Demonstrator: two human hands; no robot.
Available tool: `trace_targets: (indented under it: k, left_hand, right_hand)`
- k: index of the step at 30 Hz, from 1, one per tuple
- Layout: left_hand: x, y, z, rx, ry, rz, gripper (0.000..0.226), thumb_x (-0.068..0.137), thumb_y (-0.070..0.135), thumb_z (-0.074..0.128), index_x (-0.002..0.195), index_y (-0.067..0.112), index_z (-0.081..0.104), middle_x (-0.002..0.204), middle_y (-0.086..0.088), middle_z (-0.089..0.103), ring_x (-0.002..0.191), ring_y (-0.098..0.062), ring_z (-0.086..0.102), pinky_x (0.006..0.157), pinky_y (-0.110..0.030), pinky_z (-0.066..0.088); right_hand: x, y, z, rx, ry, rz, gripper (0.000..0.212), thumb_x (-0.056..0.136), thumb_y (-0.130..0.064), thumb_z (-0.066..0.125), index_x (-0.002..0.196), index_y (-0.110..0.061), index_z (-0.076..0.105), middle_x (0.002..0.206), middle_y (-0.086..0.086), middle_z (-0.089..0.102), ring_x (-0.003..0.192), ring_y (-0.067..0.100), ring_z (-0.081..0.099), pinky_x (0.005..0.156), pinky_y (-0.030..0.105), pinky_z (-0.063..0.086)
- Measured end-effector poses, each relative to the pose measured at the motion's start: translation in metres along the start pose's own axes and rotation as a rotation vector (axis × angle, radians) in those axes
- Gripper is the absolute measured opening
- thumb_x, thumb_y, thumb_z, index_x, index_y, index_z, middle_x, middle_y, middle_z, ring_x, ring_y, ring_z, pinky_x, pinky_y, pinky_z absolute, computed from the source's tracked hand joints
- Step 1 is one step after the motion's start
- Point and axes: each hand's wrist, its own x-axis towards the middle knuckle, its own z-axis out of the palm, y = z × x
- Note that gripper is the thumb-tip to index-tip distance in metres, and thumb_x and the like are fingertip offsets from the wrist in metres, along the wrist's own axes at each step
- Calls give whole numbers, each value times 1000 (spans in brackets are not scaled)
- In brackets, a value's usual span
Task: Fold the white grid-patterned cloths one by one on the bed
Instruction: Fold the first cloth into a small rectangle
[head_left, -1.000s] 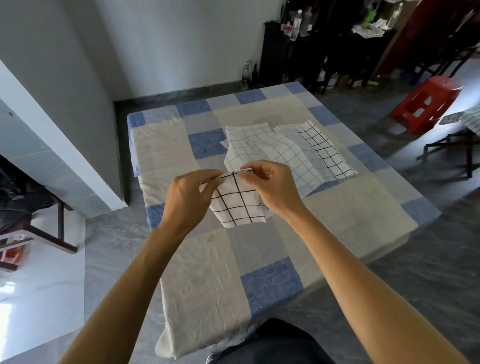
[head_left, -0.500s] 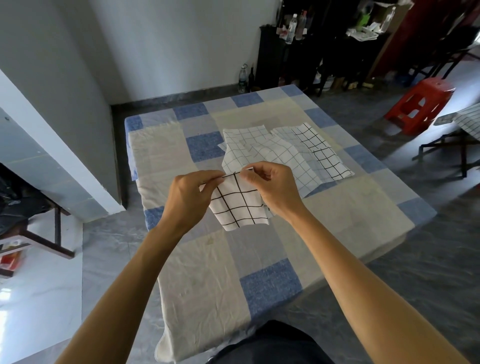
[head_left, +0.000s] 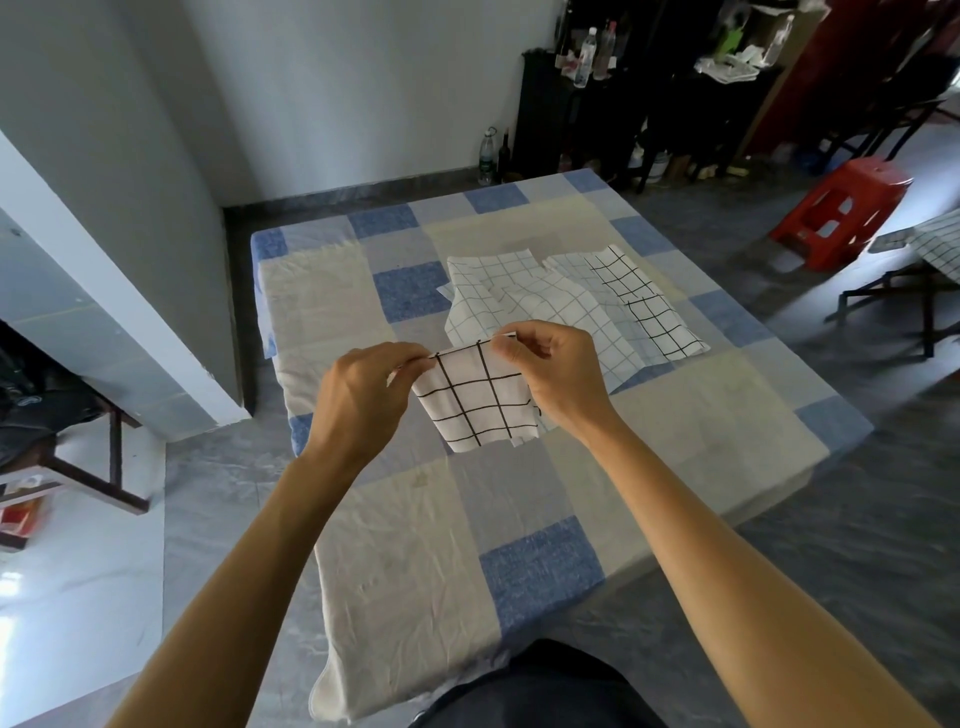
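A small folded white cloth with a black grid (head_left: 475, 402) hangs in the air above the bed (head_left: 415, 561). My left hand (head_left: 361, 397) pinches its upper left corner and my right hand (head_left: 556, 371) pinches its upper right corner, so the top edge is stretched between them. Beyond my hands, a loose pile of white grid-patterned cloths (head_left: 561, 301) lies on the bed, overlapping one another. One with a bolder black grid (head_left: 649, 312) sits at the pile's right side.
The bed has a blue, grey and beige checked sheet. A white wall corner (head_left: 130, 332) stands to its left. A red plastic stool (head_left: 841, 213) and a dark table with bottles (head_left: 597, 104) are at the back right. Grey floor surrounds the bed.
My hands hold the cloth in nearly the same place. The top edge looks a little tauter and the camera has shifted slightly.
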Motion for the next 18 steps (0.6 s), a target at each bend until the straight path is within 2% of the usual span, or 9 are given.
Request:
trace_targets:
  k: [2,4,6,8,10,12,15,18]
  left_hand:
    - [-1,0,1,30,-7,20,7,84,9,70,89,6,73,87,-6,73,72,-22,67,72,-33,54]
    - [0,-1,1,90,-31,63,6,84,7,68,88,6,73,83,-7,73,69,-25,66,69,-34,54]
    - [1,0,1,156,-67,130,10,85,11,63,85,6,72,76,-8,71,63,-27,64,63,-35,55]
    - [4,-1,5,200,-108,168,15,86,13,59,83,8,72,71,-8,69,58,-28,61,59,-38,54]
    - [5,-2,12,232,-134,186,18,88,15,55,85,9,72,69,-7,67,56,-27,59,57,-41,52]
    - [5,-1,16,235,-138,187,23,91,19,51,88,10,72,69,-6,67,56,-26,59,57,-41,51]
    - [3,1,13,209,-84,185,23,91,20,52,85,9,71,70,-7,68,58,-26,61,59,-38,51]
    - [-4,-3,11,169,-32,165,7,86,7,64,84,7,71,74,-7,70,62,-24,63,63,-37,51]
  right_hand:
    - [1,5,0,-32,-5,-1,3,85,-19,71,83,-20,72,81,2,72,79,20,65,74,31,52]
    - [1,10,-3,-112,-16,-36,7,85,-22,71,89,-16,71,84,-2,71,81,13,64,76,25,51]
    - [3,15,-7,-320,-26,-189,21,84,-28,72,100,-16,68,95,-7,68,90,6,60,85,19,45]
    - [6,16,-5,-583,-75,-393,32,82,-36,72,107,-18,67,101,-6,66,99,10,57,90,24,41]
    - [10,14,4,-732,-126,-516,25,82,-39,71,100,-21,71,97,-7,68,98,14,57,89,31,40]
    - [11,9,13,-761,-141,-576,16,84,-36,68,90,-22,73,86,-10,68,93,15,59,86,33,41]
    - [11,10,15,-745,-115,-587,17,86,-33,64,84,-19,73,78,-7,69,88,18,61,83,34,43]
    - [11,14,13,-730,-117,-541,15,88,-29,64,83,-17,71,79,-6,66,84,15,59,82,33,43]
